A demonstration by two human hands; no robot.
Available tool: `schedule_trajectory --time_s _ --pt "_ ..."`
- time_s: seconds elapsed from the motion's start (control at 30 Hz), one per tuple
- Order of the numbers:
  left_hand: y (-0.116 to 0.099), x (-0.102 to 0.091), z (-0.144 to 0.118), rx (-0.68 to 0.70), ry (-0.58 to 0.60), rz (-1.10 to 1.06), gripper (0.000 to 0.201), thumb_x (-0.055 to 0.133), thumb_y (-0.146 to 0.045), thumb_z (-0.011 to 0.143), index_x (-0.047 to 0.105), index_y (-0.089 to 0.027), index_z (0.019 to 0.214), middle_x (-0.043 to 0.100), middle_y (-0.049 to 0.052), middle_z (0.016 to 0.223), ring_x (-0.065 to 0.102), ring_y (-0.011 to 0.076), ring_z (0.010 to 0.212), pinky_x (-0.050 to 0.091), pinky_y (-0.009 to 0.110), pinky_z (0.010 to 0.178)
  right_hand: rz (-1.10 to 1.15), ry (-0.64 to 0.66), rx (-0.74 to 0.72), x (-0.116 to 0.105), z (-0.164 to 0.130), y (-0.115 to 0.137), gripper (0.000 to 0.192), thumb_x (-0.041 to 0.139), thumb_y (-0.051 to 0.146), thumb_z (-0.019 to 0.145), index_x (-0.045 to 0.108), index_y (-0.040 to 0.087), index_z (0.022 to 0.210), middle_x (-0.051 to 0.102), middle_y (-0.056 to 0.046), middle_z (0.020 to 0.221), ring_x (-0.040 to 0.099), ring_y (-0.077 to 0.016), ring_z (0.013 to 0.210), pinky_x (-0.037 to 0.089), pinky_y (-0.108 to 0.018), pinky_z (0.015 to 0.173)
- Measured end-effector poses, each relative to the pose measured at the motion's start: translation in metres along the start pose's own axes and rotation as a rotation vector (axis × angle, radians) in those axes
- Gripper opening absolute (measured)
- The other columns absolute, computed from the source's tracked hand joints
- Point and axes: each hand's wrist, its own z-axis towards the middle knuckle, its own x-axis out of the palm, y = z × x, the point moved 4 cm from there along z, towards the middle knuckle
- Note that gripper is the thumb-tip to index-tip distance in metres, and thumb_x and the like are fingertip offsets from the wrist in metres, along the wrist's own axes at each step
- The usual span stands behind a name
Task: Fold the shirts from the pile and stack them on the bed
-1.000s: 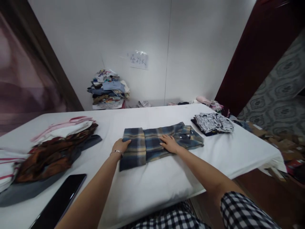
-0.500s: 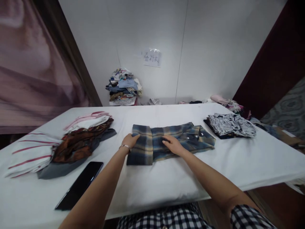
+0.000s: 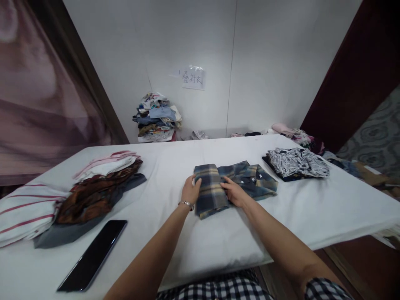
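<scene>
Mid-desk [image 3: 218, 250], the left hand [image 3: 190, 191] grips the folded edge of the soft, light plaid flannel shirt [image 3: 233, 183] while the right hand [image 3: 234, 192] lies open and flat on it, a limp cloth likely best held at its folded edges.

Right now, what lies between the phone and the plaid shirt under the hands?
In the head view, only bare white sheet and the person's left forearm lie between the phone and the plaid shirt.
</scene>
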Motion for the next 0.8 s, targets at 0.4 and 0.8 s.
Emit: schedule_trajectory --time_s 0.4,0.8 --pt "-0.006 0.034 -0.057 0.325 0.267 0.311 0.071 0.05 -0.056 0.085 0.035 -0.02 0.144 0.024 0.014 0.156 0.018 0.03 0.145 0.022 0.056 0.114 -0.186 -0.18 -0.099 -0.009 0.011 0.003 0.08 0.061 0.011 0.059 0.044 0.022 0.137 0.066 -0.004 0.101 0.064 -0.0178 0.077 0.052 -0.028 0.064" --pt "0.011 0.02 -0.072 0.567 0.248 0.454 0.051 0.052 -0.013 0.082 0.053 -0.023 0.132 0.047 0.008 0.145 0.037 0.0251 0.137 0.037 0.047 0.11 -0.165 -0.162 -0.156 -0.016 0.018 -0.008 0.076 0.062 0.014 0.058 0.049 0.02 0.132 0.067 -0.003 0.097 0.064 -0.0182 0.08 0.052 -0.028 0.068"
